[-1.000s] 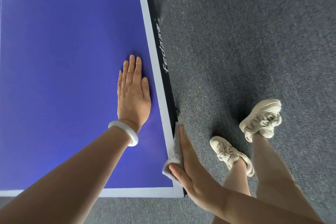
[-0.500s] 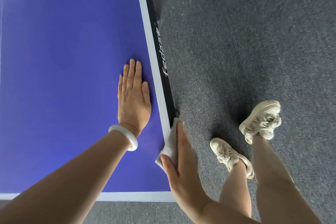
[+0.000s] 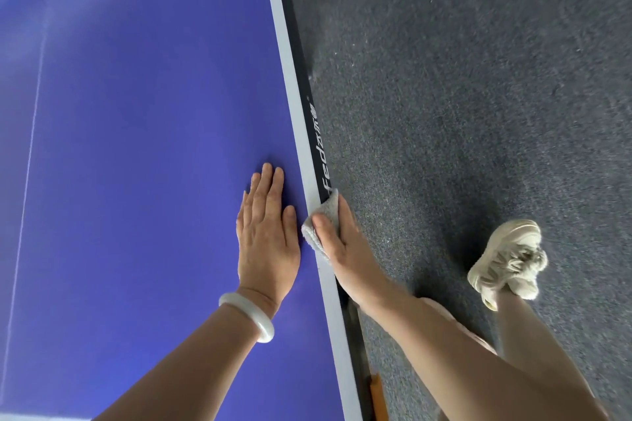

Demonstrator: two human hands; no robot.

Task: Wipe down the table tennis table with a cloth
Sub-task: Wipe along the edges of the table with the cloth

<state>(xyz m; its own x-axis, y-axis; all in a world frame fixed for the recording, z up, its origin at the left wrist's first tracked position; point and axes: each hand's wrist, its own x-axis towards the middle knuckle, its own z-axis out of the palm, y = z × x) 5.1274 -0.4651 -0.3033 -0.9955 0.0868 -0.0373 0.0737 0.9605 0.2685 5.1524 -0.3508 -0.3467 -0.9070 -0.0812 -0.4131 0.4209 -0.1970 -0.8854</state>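
Left hand (image 3: 266,236) lies flat, fingers straight, on the blue table-tennis tabletop (image 3: 136,147) beside its white edge line (image 3: 298,113). Right hand (image 3: 342,243) pinches a pale grey fluffy cloth (image 3: 325,212) folded over the dark side rim (image 3: 299,44), most of its fingers hidden.

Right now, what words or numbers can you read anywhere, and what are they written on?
"fed": white letters on the table's dark side edge, just past the cloth.
The marks after "fed" on that same edge: too blurred to read.
No writing shows on the shoe or the bracelet.
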